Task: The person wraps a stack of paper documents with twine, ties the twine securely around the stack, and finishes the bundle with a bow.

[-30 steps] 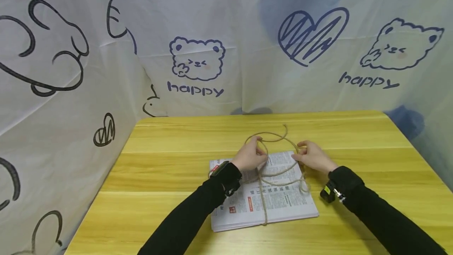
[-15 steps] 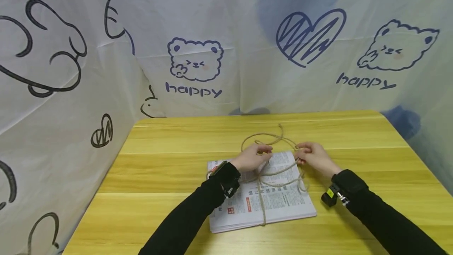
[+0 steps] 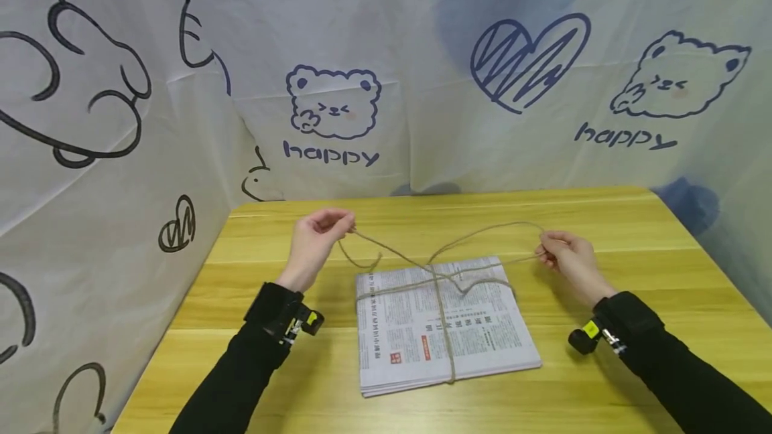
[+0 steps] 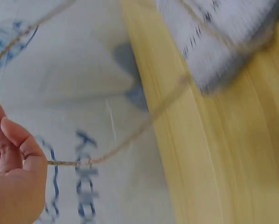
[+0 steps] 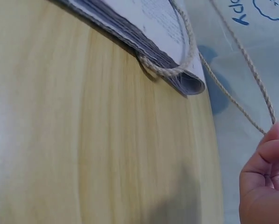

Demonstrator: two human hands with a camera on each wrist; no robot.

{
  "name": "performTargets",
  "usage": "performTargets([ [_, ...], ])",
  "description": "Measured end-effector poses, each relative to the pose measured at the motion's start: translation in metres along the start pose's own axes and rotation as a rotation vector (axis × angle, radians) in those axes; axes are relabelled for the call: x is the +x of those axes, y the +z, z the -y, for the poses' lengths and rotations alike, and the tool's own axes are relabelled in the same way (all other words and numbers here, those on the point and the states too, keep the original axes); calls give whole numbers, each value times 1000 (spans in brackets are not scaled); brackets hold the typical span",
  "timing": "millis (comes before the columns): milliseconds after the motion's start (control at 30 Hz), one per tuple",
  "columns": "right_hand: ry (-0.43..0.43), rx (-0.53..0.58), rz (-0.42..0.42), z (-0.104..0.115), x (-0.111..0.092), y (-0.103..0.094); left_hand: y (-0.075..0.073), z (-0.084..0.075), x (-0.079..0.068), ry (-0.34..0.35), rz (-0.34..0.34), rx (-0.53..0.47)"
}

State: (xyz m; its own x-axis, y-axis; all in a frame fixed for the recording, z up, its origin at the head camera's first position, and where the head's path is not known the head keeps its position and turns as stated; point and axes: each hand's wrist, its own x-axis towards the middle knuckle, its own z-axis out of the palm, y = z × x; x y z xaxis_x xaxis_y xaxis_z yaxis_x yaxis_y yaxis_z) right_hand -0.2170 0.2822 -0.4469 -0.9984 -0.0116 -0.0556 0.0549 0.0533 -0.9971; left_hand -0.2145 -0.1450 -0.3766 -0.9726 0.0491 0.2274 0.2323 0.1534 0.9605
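Twine (image 3: 392, 248) is pinched by left hand (image 3: 315, 245) and right hand (image 3: 569, 261), apparently to be kept spread, with newspapers (image 3: 416, 330) lying between and below both grips

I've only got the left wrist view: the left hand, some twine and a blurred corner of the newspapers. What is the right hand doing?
Observer: The right hand is pinching the twine, with two strands running to its fingertips.
Operator: Good. Does the twine go round the right-hand side of the newspaper stack?
Observer: Yes, the right wrist view shows it curving over that edge of the newspaper stack.
Operator: And at the edge nearest the person?
Observer: In the head view one strand runs down the top of the stack and over that near edge, around its middle.
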Motion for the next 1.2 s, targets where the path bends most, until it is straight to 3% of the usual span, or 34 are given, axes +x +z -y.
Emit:
performTargets([
  [133,35,121,-3,-1,-3,-8,-34,-1,-6,-3,-78,-34],
  [267,58,206,5,-1,-4,-10,-58,-2,-12,29,-65,-51],
  [333,59,252,15,0,-5,-11,-66,-2,-16,36,-42,-76],
  [433,39,324,38,2,-7,-13,-73,-1,-21,1,-5,-190],
  [600,-5,412,76,4,-11,-21,-85,1,-26,-91,-38,-405],
  [800,-86,585,94,6,-14,-35,-113,6,-29,-105,-136,-398],
  [900,-158,645,108,3,-14,-42,-132,19,-35,-146,-194,-296],
  [1000,-183,528,85,-13,-7,-55,-150,31,-46,-288,-204,12],
  [1067,-148,232,22,-29,2,-66,-161,37,-56,-386,-129,332],
  [1133,-81,-152,-17,-44,11,-78,-163,38,-64,-468,-44,675],
  [1200,-63,-511,-42,-52,15,-83,-160,39,-69,-470,22,912],
])
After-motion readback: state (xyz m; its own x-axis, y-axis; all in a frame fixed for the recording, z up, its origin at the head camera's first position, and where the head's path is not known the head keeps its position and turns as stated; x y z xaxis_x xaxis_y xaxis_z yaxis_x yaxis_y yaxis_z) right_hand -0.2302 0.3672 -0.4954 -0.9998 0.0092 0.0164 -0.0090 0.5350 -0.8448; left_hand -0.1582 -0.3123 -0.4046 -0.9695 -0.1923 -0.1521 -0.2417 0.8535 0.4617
